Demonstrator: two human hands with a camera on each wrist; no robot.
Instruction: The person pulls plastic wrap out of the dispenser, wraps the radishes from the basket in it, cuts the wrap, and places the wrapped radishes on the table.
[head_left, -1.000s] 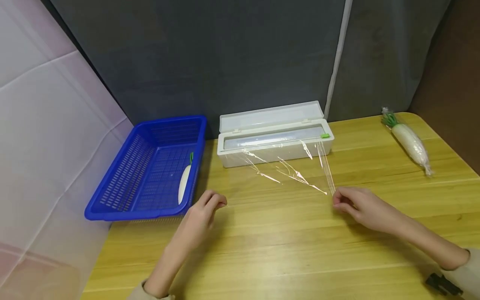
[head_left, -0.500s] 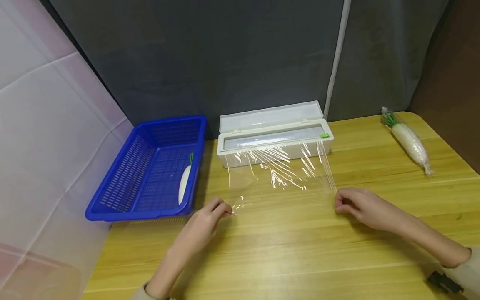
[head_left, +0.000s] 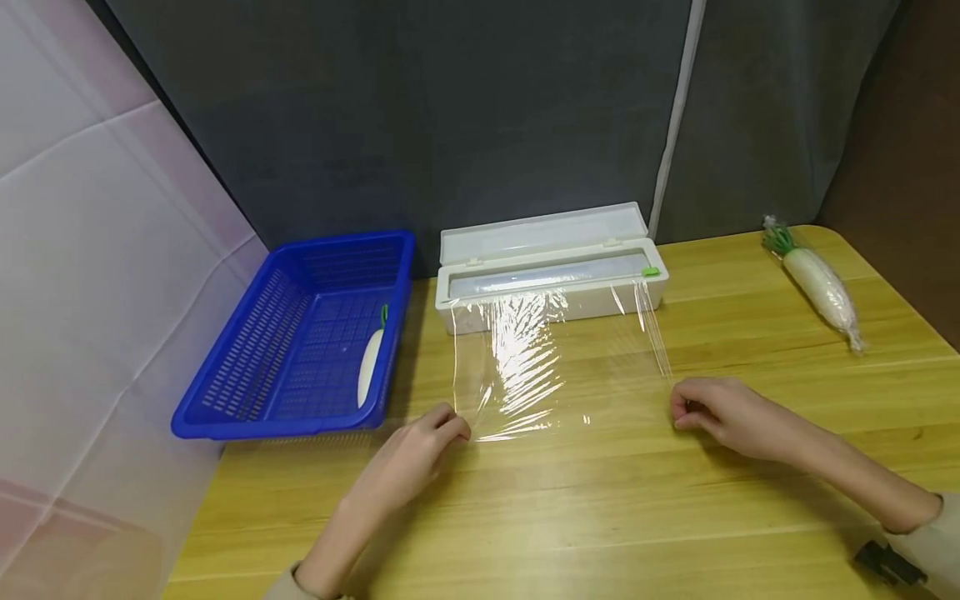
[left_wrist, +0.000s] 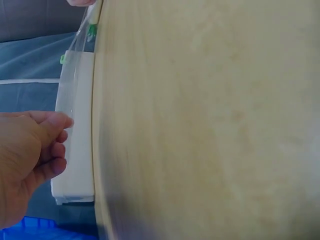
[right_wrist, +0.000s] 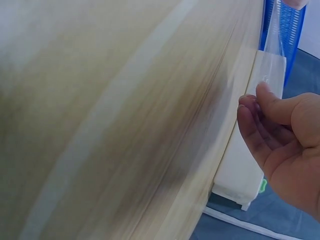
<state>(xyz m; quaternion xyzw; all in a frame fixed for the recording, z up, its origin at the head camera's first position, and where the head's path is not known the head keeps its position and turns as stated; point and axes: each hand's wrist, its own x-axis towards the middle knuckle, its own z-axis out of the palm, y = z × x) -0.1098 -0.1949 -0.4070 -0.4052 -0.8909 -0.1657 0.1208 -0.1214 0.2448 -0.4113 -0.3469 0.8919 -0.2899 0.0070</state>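
A sheet of clear plastic wrap (head_left: 525, 358) stretches from a white dispenser box (head_left: 555, 304) toward me, its surface shiny and creased. My left hand (head_left: 412, 458) pinches the near left corner of the film between thumb and fingers. At the near right corner, my right hand (head_left: 731, 421) pinches the other edge. In the left wrist view the film runs off from the left hand (left_wrist: 35, 160), and in the right wrist view from the right hand (right_wrist: 285, 135). The dispenser's lid (head_left: 543, 233) is raised, and a green slider (head_left: 650, 272) sits at its right end.
To the left stands a blue basket (head_left: 300, 429) with a white radish (head_left: 369, 368) lying along its right side. A wrapped white radish (head_left: 821, 287) with green tops lies at the far right of the wooden table (head_left: 570, 525). A dark curtain (head_left: 450, 108) hangs behind.
My left hand has moved slightly right and nearer and now holds the film's left corner. The film, bunched before, is spread wider and flatter. My right hand has barely shifted.
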